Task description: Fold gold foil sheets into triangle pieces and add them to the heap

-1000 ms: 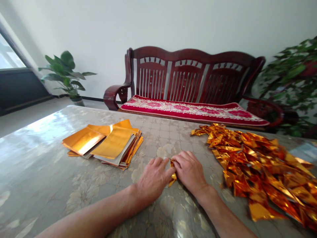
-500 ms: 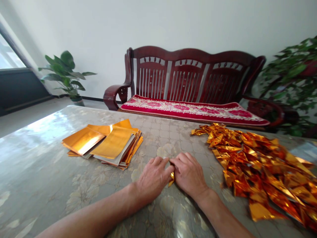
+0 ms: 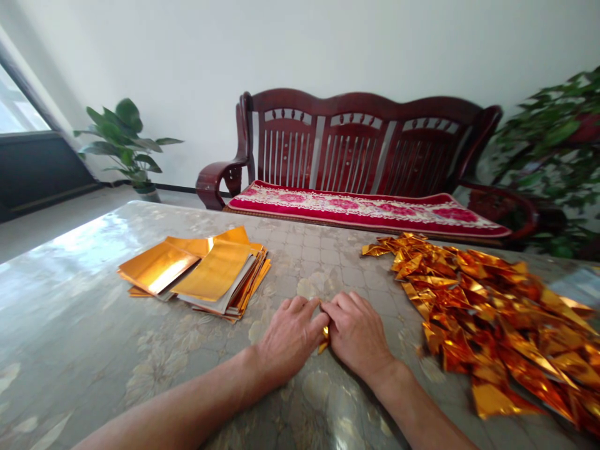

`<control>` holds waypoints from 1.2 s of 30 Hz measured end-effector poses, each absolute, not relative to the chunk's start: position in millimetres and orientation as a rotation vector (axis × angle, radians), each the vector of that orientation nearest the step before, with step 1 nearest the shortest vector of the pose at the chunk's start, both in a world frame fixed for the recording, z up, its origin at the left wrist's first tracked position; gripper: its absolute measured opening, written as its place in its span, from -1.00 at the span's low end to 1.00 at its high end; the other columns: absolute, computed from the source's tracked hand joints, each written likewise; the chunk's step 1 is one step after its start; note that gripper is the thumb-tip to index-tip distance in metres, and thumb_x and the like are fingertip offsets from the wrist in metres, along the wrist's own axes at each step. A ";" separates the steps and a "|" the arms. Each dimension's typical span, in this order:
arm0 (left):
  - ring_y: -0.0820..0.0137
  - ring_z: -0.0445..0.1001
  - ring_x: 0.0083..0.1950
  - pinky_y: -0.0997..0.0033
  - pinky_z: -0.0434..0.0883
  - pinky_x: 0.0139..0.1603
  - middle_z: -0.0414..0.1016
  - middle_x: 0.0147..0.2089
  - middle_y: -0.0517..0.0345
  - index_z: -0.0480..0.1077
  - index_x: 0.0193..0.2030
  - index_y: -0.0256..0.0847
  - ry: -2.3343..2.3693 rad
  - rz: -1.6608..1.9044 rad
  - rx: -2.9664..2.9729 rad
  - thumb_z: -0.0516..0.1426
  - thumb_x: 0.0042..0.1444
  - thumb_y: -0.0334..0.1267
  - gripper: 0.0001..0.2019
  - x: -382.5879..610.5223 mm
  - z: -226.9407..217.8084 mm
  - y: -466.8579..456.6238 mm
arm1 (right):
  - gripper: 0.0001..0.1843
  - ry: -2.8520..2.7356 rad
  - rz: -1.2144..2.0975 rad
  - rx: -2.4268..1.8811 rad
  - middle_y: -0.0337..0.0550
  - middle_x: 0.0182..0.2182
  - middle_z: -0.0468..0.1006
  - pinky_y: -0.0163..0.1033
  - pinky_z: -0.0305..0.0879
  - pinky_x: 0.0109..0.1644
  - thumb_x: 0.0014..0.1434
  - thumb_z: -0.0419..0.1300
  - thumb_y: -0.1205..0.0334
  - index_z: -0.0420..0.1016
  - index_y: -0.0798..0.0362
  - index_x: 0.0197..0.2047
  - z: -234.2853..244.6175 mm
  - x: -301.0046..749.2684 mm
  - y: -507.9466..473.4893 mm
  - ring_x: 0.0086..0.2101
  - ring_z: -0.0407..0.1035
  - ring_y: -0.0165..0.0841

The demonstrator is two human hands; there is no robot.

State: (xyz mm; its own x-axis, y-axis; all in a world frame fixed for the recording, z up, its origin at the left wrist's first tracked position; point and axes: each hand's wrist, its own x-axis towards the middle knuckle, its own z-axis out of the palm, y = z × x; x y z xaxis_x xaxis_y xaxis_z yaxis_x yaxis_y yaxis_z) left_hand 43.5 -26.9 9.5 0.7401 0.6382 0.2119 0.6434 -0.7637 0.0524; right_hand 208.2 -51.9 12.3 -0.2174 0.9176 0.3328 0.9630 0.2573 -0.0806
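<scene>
A potted plant (image 3: pixel 124 140) stands on the floor at far left, beyond the edge of a glossy, patterned table (image 3: pixel 70 325). On the table's left half lies a loose stack of flat gold sheets (image 3: pixel 201 269), fanned slightly, well apart from the hands. At centre, the person's left hand (image 3: pixel 288 337) rests knuckles-up on the table, fingers curled and thumb pressed against a small gold piece (image 3: pixel 324 336). Only a sliver of the piece shows, caught in the gap where the two hands meet and lying on the table. The right hand (image 3: pixel 359 334) closes on it from the other side, fingertips touching those of the left, so that both hands pinch the piece between them. Behind them, across the table, a dark red wooden bench (image 3: pixel 356 125) carries a red flowered cushion (image 3: pixel 365 209). To the right of the hands a wide heap of folded gold pieces (image 3: pixel 492 319) spreads to the table's edge, near the right wrist. A leafy green plant (image 3: pixel 553 162) fills the far right corner.
</scene>
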 end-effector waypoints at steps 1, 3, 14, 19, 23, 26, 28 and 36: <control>0.21 0.36 -0.02 0.20 0.35 -0.06 0.42 0.03 0.14 0.30 -0.04 -0.09 -1.076 -0.341 -2.907 0.14 0.28 -0.23 -0.84 43.5 9.6 -27.0 | -0.83 -2.222 -0.205 -1.731 -0.18 -0.33 0.49 -0.21 0.10 -0.15 0.19 0.18 0.42 0.56 -0.03 -0.28 12.2 208.0 -52.3 -0.23 0.27 -0.28; 0.21 0.36 -0.02 0.21 0.35 -0.07 0.42 0.04 0.14 0.30 -0.04 -0.09 -1.081 -0.337 -2.909 0.14 0.27 -0.22 -0.84 43.4 10.7 -27.3 | -0.81 -2.222 -0.206 -1.728 -0.18 -0.33 0.50 -0.21 0.10 -0.14 0.20 0.17 0.42 0.56 -0.04 -0.26 11.9 207.8 -52.8 -0.23 0.28 -0.28; 0.20 0.38 0.06 0.20 0.35 0.07 0.48 0.01 0.09 0.29 0.00 -0.17 -1.199 -0.326 -2.962 0.17 0.24 -0.20 -0.76 43.1 14.0 -25.5 | -0.69 -2.186 -0.130 -1.704 -0.16 -0.24 0.59 -0.19 0.19 -0.09 0.29 0.09 0.38 0.51 -0.02 0.04 9.4 208.2 -50.9 -0.20 0.36 -0.26; 0.20 0.39 0.05 0.21 0.35 0.07 0.50 -0.06 0.10 0.26 0.03 -0.16 -1.263 -0.348 -2.970 0.19 0.21 -0.17 -0.69 41.8 15.0 -24.5 | -0.64 -2.186 -0.136 -1.705 -0.12 -0.18 0.61 -0.18 0.23 -0.06 0.28 0.08 0.40 0.48 0.04 0.11 7.8 210.1 -52.9 -0.17 0.40 -0.25; 0.19 0.39 0.03 0.19 0.34 0.03 0.51 -0.02 0.12 0.26 0.08 -0.13 -1.226 -0.353 -2.971 0.20 0.19 -0.17 -0.65 40.7 18.5 -23.8 | -0.59 -2.210 -0.162 -1.696 -0.11 -0.18 0.61 -0.17 0.24 -0.05 0.27 0.08 0.41 0.44 0.07 0.16 6.7 211.1 -53.5 -0.16 0.40 -0.23; 0.20 0.38 0.04 0.19 0.32 0.05 0.49 0.05 0.14 0.29 0.09 -0.10 -1.178 -0.370 -2.985 0.19 0.21 -0.15 -0.67 39.8 20.0 -23.4 | -0.57 -2.213 -0.180 -1.676 -0.12 -0.18 0.61 -0.17 0.24 -0.04 0.26 0.08 0.42 0.43 0.05 0.18 5.2 212.6 -53.7 -0.16 0.41 -0.24; 0.21 0.38 0.03 0.19 0.32 0.05 0.50 0.04 0.16 0.31 0.07 -0.09 -1.158 -0.379 -2.992 0.18 0.22 -0.15 -0.69 39.3 20.2 -23.1 | -0.56 -2.211 -0.182 -1.655 -0.13 -0.18 0.61 -0.18 0.25 -0.04 0.26 0.08 0.43 0.43 0.05 0.18 4.0 213.9 -53.8 -0.17 0.42 -0.25; 0.22 0.38 0.02 0.18 0.32 0.05 0.51 0.01 0.15 0.34 0.02 -0.11 -1.151 -0.364 -2.985 0.17 0.23 -0.10 -0.73 38.6 19.4 -21.6 | -0.62 -2.212 -0.121 -1.575 -0.13 -0.20 0.65 -0.22 0.29 -0.09 0.27 0.11 0.39 0.48 0.01 0.13 5.9 217.2 -51.3 -0.20 0.46 -0.28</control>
